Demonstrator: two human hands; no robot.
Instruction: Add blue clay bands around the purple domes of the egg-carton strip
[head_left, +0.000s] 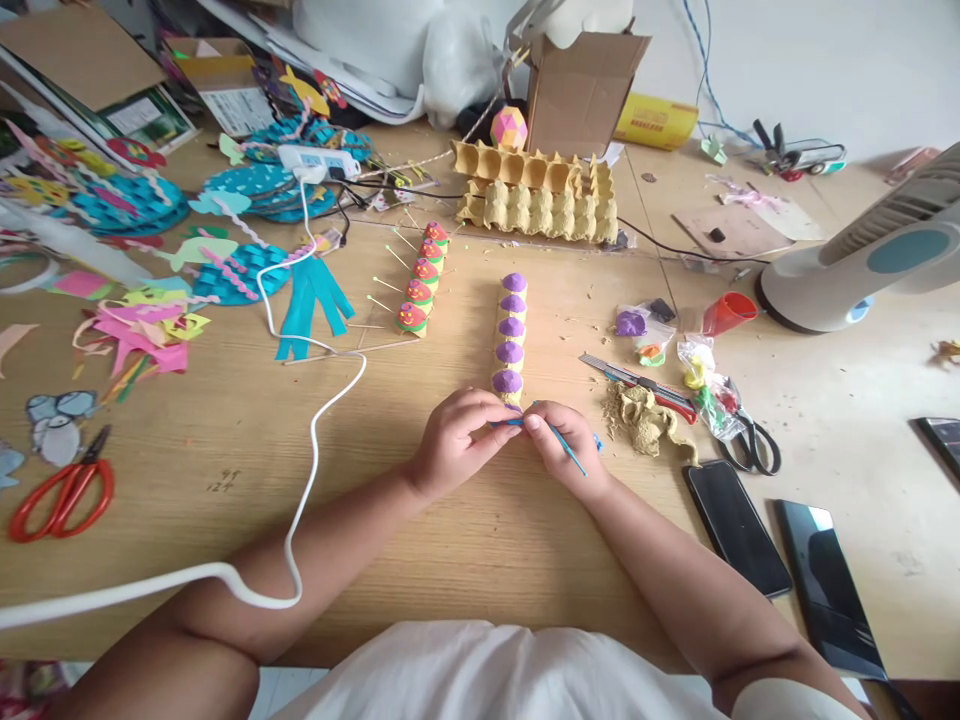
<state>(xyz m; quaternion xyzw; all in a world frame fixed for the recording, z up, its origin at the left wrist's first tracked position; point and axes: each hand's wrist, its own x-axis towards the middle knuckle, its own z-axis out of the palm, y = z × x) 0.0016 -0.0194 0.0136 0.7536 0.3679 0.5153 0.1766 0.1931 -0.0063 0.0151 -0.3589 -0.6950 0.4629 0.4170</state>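
Note:
A strip of egg-carton cups (511,328) runs away from me, its bumps capped with purple clay. At its near end, my left hand (463,440) pinches thumb and fingers together, touching the nearest cup area. A small blue bit shows at those fingertips; its kind is unclear. My right hand (568,447) is closed on a thin blue stick-like tool (570,455), slanting down to the right. Both hands' fingertips nearly meet, hiding the strip's front cup. A finished-looking caterpillar strip (424,280), red and green with faces and pins, stands to the left.
Right of my hands lie a utility knife (637,385), carton scraps (645,420), black scissors (754,440), bagged clay (697,370) and a phone (737,525). A white cable (315,440) crosses at left, near red-handled scissors (64,500). Egg cartons (551,210) are behind; a fan (840,260) stands right.

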